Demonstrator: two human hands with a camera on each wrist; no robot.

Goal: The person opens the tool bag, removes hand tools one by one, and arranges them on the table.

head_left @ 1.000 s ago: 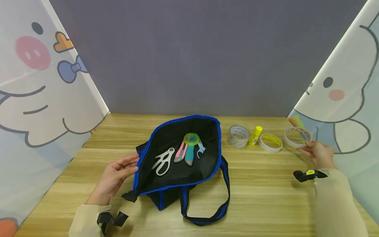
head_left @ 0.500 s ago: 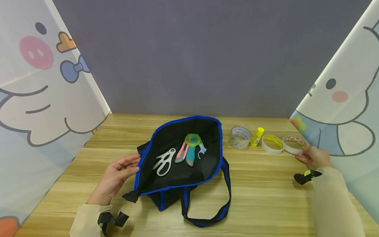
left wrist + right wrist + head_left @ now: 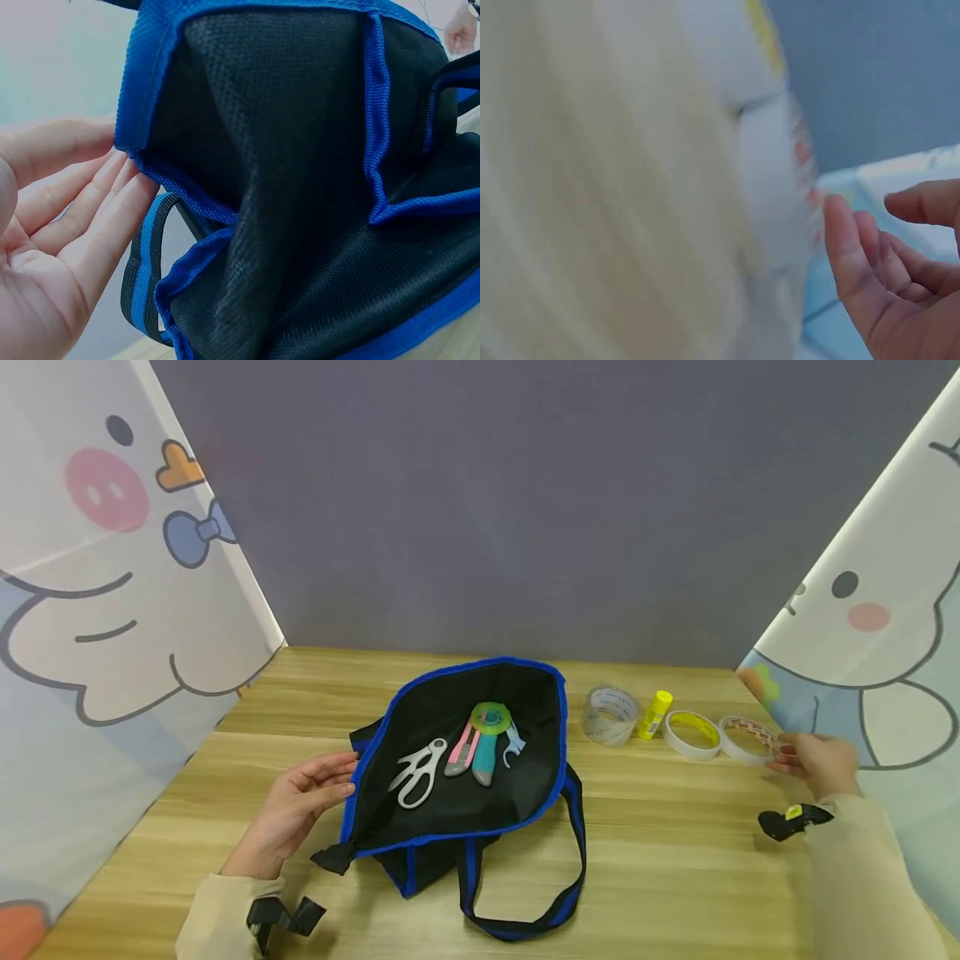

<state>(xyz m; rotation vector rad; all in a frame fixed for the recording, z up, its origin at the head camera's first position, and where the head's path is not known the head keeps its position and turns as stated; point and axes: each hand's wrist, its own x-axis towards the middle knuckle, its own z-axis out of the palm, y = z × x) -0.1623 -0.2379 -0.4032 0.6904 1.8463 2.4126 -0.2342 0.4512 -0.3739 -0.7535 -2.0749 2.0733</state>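
A black tote bag (image 3: 487, 822) with blue trim lies open-mouthed on the table. My left hand (image 3: 296, 806) pinches its left rim; in the left wrist view the thumb is on one side of the blue edge and the fingers on the other. Inside the bag lie white scissors (image 3: 431, 768), a pink utility knife (image 3: 456, 762), a teal-handled rotary cutter (image 3: 486, 760) and a small light-blue tool (image 3: 514, 743). At the far right my right hand (image 3: 823, 764) is beside a white tape roll (image 3: 738, 755), thumb and fingers spread apart with nothing between them.
Left of that roll, in a row, are another white tape roll (image 3: 692, 751) with a yellow core, a yellow glue stick (image 3: 656, 715) and a wide clear tape roll (image 3: 611, 732). The bag's strap (image 3: 579, 835) loops over the wooden table (image 3: 675, 877). Printed curtains flank both sides.
My right hand has set the white tape roll down beside the yellow-cored one, let go and drawn slightly away to the right. The left hand stays on the bag's rim.
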